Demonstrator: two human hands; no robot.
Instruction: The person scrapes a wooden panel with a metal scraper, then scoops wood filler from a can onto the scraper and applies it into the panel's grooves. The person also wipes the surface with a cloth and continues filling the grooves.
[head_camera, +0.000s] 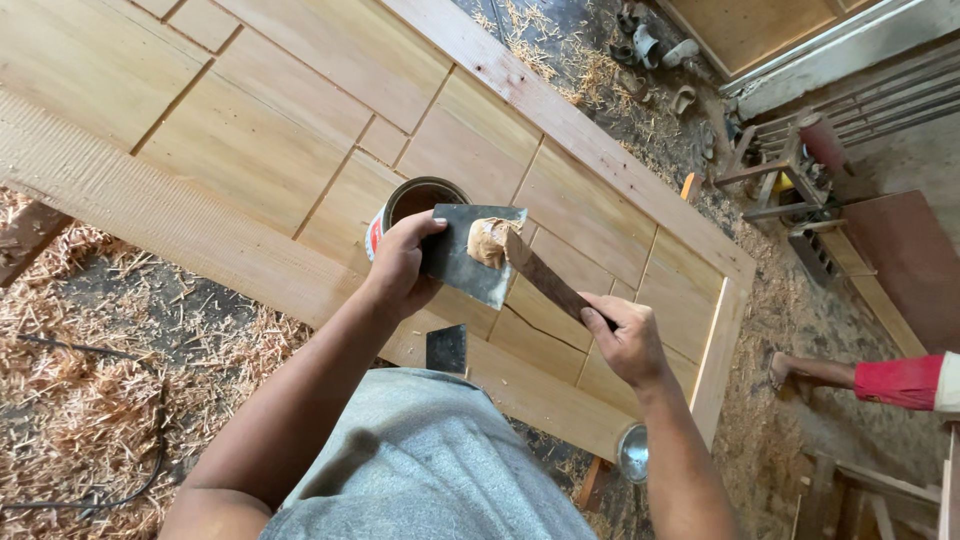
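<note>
My left hand (398, 268) grips a flat grey metal plate (470, 258) by its left edge, held above a wooden panelled door (300, 120) lying flat. A lump of tan putty (487, 241) sits on the plate's upper right corner. My right hand (628, 340) holds a long narrow scraper blade (545, 278) whose tip rests against the putty. Just behind my left hand stands an open round tin (420, 197) with a red side, set on the door.
A small dark metal scraper (447, 349) lies on the door's near rail. Wood shavings (90, 380) cover the floor at left. Another person's leg in red cloth (880, 378) shows at right. A wooden frame with clutter (790, 165) stands at upper right.
</note>
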